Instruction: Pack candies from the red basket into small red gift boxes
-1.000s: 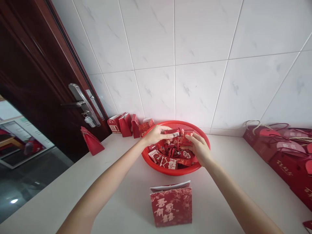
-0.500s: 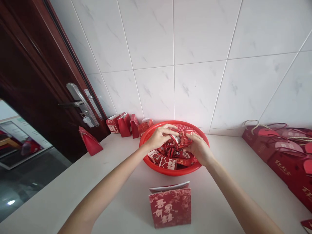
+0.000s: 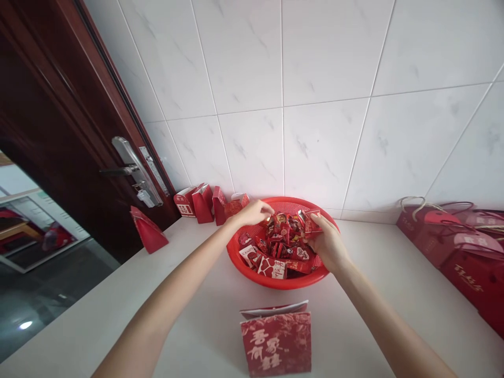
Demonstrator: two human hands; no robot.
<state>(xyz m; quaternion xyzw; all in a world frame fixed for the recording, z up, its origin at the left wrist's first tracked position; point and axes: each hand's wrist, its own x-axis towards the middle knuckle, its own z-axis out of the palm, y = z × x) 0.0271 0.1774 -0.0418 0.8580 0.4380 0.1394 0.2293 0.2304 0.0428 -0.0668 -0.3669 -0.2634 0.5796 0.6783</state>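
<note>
Fingers first. Right hand (image 3: 329, 244): pinched on a red packet (image 3: 312, 223), over the right side of the red basket (image 3: 283, 283). Left hand (image 3: 255, 212): fingers curled in, held narrow, above the basket's back-left rim; can't tell if anything is in them.

Diff vs 0.5 s ago: left hand was further in, next to the right one, at a white-labelled packet. Now it's pulled back left, clear gap between hands, more of the pile exposed. Right hand roughly same spot, still on its packet.

Nearest item: red box (image 3: 276, 344) with pale characters, upright on the white desk (image 3: 205, 320), top panels apart. Unmoved.

Basket sits just beyond it, not touching. Inside: heap of wrapped candies (image 3: 285, 231); heart-print packet (image 3: 271, 266) on the near side, CANDY packet (image 3: 249, 255) left of that.

Left, near the desk edge: red pouch (image 3: 147, 231), standing. Right: cluster of red gift bags (image 3: 464, 247), cord handles up.

Back: row of small red boxes (image 3: 203, 203) along the tiled wall (image 3: 252, 147), rightmost partly behind the left wrist. Far left: dark door (image 3: 66, 121), keys (image 3: 145, 197) hanging at the handle. Background unchanged.
</note>
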